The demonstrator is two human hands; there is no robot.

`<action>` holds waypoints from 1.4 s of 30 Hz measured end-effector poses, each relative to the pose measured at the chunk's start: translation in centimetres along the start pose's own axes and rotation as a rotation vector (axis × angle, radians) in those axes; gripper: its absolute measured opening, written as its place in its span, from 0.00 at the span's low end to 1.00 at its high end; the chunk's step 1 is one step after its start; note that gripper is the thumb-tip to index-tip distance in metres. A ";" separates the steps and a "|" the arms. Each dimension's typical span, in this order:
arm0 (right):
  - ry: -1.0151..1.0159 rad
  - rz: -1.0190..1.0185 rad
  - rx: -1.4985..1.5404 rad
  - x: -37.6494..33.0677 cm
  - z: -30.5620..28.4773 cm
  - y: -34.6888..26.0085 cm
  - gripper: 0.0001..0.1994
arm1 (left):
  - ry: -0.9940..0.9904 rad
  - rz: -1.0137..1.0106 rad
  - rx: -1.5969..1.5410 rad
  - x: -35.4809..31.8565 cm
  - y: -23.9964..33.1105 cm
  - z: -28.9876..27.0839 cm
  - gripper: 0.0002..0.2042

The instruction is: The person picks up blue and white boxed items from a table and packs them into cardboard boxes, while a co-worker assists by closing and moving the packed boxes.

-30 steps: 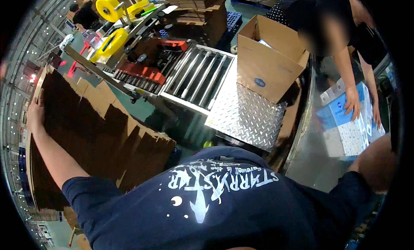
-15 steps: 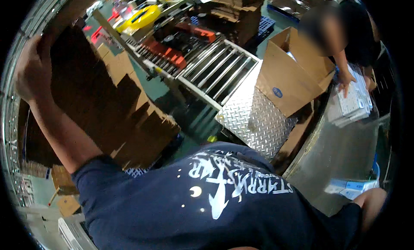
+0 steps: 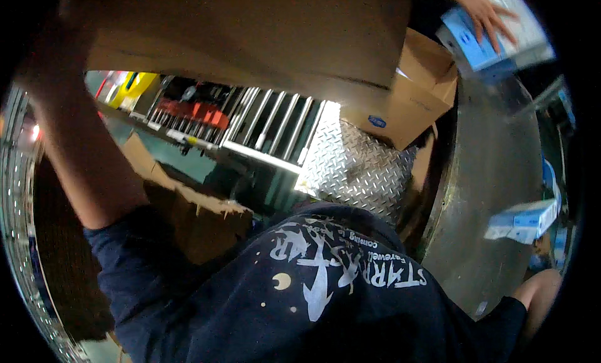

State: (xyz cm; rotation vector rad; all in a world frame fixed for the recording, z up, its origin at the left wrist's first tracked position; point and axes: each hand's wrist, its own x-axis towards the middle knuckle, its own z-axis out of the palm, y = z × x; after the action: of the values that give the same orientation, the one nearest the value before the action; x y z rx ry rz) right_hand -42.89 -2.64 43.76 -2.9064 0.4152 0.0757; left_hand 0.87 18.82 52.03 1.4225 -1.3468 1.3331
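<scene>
My left hand (image 3: 53, 65), dark and smeared by motion, is raised at the upper left. It grips the left end of a large brown flattened carton (image 3: 250, 40) that spans the top of the view. Its fingers are mostly lost in shadow. Of my right arm (image 3: 539, 295), only a part beside the sleeve shows at the lower right; the right hand is out of view. Under the right end of the flattened carton, an open cardboard box (image 3: 416, 106) stands on a metal tread plate (image 3: 350, 165).
A roller conveyor (image 3: 275, 128) with orange-red parts joins the plate. A co-worker's hand (image 3: 485, 18) rests on blue-and-white boxes (image 3: 472, 43) at the upper right. Another such box (image 3: 526, 222) lies on the curved metal surface (image 3: 494, 156). Stacked cardboard (image 3: 69, 238) stands left.
The flattened carton has swung up and right from the stack at left, now covering the far part of the conveyor. My view has shifted, and the co-worker's hand appears higher.
</scene>
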 end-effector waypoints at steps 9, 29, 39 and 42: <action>-0.032 0.404 0.069 0.6 -0.2 -2.9 0.34 | -0.027 -0.785 -0.813 -25.8 -5.9 15.8 0.24; 0.280 0.176 -0.214 17.8 10.8 7.2 0.06 | -0.305 -0.853 -0.239 -27.0 -0.8 17.1 0.38; -0.497 -0.044 0.939 16.0 12.3 9.5 0.29 | -0.151 -1.349 -0.919 -28.2 7.4 20.0 0.46; -0.286 0.138 1.119 14.6 13.7 12.8 0.28 | -0.182 -1.391 -0.973 -28.0 8.2 19.0 0.44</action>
State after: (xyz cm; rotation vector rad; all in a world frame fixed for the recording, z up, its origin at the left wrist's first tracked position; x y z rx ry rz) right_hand -32.76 -15.80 26.67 -1.7363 0.4168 0.1995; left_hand -0.95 4.53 20.34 1.2370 -0.5617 -0.3466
